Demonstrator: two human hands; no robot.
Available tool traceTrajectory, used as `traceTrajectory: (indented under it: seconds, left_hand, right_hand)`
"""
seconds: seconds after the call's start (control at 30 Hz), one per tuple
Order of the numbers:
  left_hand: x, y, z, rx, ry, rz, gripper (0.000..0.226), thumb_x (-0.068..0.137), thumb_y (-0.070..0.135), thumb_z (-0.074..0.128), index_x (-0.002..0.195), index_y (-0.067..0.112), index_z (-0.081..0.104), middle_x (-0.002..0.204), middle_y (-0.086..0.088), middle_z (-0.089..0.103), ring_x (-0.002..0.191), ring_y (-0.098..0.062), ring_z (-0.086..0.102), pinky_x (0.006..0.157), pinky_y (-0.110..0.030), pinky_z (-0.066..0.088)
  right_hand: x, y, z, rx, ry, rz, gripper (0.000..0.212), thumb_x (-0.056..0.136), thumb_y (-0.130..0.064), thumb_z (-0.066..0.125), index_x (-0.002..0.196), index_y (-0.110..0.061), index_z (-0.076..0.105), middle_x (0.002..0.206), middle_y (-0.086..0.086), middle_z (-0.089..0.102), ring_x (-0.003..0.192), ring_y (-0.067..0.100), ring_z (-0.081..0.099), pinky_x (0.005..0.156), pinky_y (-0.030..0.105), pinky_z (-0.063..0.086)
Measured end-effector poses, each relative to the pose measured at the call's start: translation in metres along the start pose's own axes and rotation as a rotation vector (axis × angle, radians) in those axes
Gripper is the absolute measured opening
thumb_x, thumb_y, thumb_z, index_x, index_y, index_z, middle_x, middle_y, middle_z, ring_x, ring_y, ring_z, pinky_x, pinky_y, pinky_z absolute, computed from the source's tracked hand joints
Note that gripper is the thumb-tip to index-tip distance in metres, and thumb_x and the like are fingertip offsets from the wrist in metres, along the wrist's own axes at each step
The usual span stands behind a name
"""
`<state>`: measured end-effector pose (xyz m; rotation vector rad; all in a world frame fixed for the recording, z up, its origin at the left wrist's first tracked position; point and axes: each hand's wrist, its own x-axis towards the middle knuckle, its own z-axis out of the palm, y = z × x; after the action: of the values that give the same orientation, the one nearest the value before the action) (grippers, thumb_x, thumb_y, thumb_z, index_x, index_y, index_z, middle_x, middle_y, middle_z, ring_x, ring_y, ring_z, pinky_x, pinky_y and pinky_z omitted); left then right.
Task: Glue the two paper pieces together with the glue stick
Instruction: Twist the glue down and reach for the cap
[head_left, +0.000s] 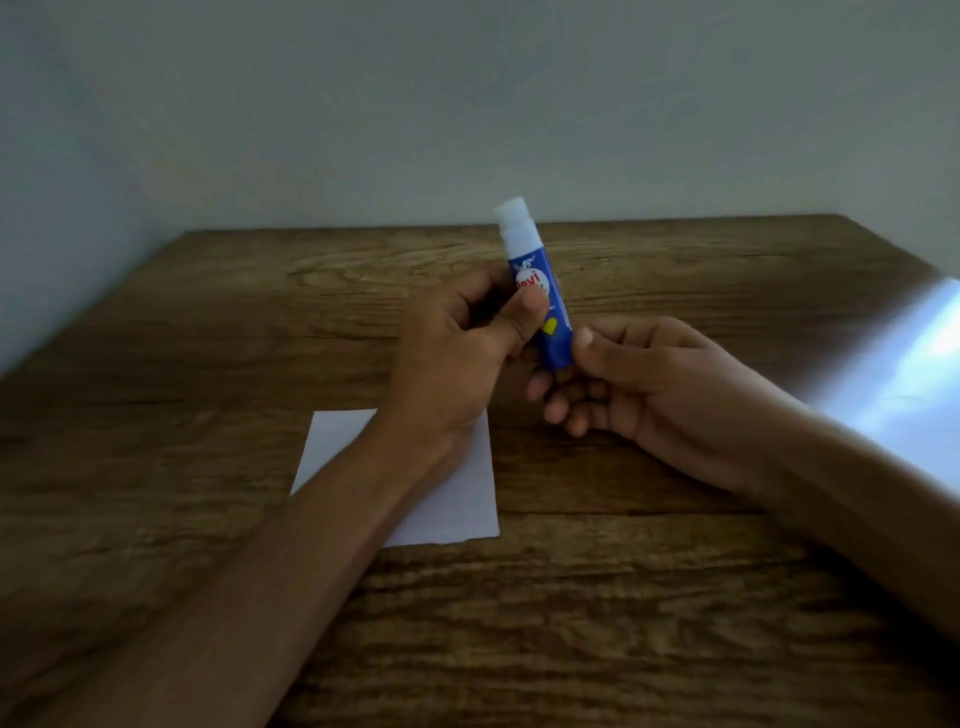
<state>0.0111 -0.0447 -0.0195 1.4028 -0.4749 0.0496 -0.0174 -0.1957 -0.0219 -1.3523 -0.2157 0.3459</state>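
- 2 hands: the left hand (457, 338) is closed around the middle of the 1 glue stick (535, 291); the right hand (639, 379) pinches its lower end.
- The stick is held above the wooden table (675, 597), near upright, its white tip uncovered.
- 1 white paper piece (457, 499) lies near, partly hidden under the left forearm.
- At the right edge, 1 pale glossy sheet (904, 364) is cut off and blurred.

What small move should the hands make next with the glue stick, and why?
Probably lower the blue glue stick tip-down onto the white paper sheet. Its white tip already looks uncapped and extended, the left hand grips the body, the right hand holds the base, and the paper lies below on the wooden table.
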Motion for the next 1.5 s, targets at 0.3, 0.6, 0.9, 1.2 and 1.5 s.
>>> traceTrajectory:
  seconds: [0.3,0.6,0.9,1.2,1.5]
  left_hand:
    - [-0.0029,-0.001,0.0004,-0.027,-0.081,-0.011,0.021,0.066,0.032,0.054,0.082,0.023,0.065,0.069,0.012,0.07,0.067,-0.003,0.065,0.057,-0.014,0.048]
    - [-0.0002,-0.0016,0.0009,-0.008,-0.064,-0.02,0.025,0.065,0.034,0.056,0.082,0.02,0.067,0.064,0.01,0.068,0.06,-0.002,0.061,0.053,-0.014,0.047]
    - [0.0024,-0.0057,0.0007,-0.006,-0.053,-0.037,0.012,0.077,0.028,0.059,0.075,0.022,0.069,0.066,0.007,0.069,0.067,-0.009,0.064,0.059,-0.022,0.053]
    - [0.0029,-0.0048,0.0018,-0.012,-0.049,-0.012,0.016,0.073,0.034,0.057,0.072,0.024,0.07,0.07,0.004,0.068,0.076,-0.019,0.062,0.075,-0.033,0.053]
    - [0.0017,-0.0023,0.0017,0.035,-0.061,-0.002,0.015,0.083,0.025,0.053,0.083,0.02,0.067,0.069,0.007,0.067,0.07,-0.01,0.06,0.066,-0.024,0.05]
  right_hand:
    - [-0.0015,0.0032,0.009,-0.237,0.152,-0.09,0.034,0.057,-0.029,0.069,0.085,-0.011,0.063,0.059,-0.002,0.062,0.052,0.009,0.056,0.045,0.018,0.045]
    - [-0.0041,-0.0045,0.0022,-0.076,-0.065,0.009,0.029,0.077,-0.022,0.052,0.091,-0.003,0.068,0.081,0.016,0.071,0.07,0.022,0.068,0.06,0.024,0.056]
    - [-0.0037,-0.0044,0.004,-0.081,-0.076,0.011,0.038,0.08,-0.031,0.054,0.098,0.0,0.065,0.092,0.02,0.07,0.08,0.028,0.069,0.067,0.027,0.056]
    - [-0.0025,-0.0036,0.0074,-0.143,-0.011,-0.027,0.044,0.066,-0.03,0.069,0.099,-0.002,0.059,0.076,0.011,0.069,0.07,0.024,0.068,0.061,0.026,0.056]
    - [-0.0032,-0.0031,0.005,-0.091,0.014,-0.046,0.029,0.067,-0.022,0.063,0.09,-0.005,0.062,0.074,0.01,0.069,0.069,0.021,0.069,0.06,0.026,0.057]
